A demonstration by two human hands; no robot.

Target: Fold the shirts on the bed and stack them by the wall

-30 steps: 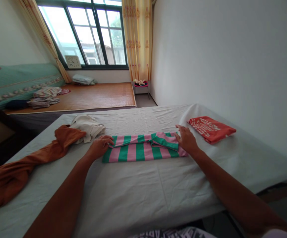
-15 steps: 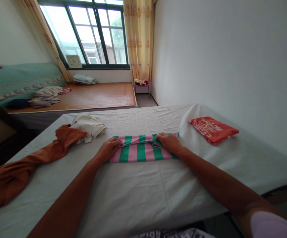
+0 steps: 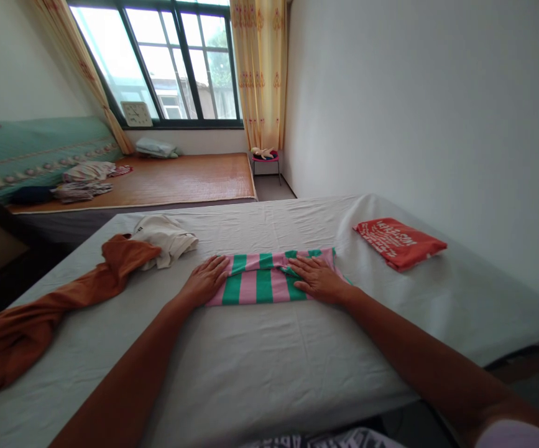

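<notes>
A pink and green striped garment [image 3: 262, 280] lies folded into a small rectangle on the white sheet of the bed [image 3: 269, 354] in front of me. My left hand [image 3: 205, 280] lies flat, fingers stretched out, on its left end. My right hand [image 3: 316, 278] presses flat on its right part, fingers spread. Neither hand grips anything.
A folded red shirt with white print [image 3: 400, 241] lies at the right near the wall. A crumpled orange cloth [image 3: 59, 298] and a cream garment [image 3: 166, 238] lie at the left. Beyond are a wooden platform with clothes piles [image 3: 85, 180], a small stool [image 3: 265, 158] and a window.
My right hand carried the garment's right end leftwards, shortening it. Both hands have gone from closed on the cloth to lying flat on it.
</notes>
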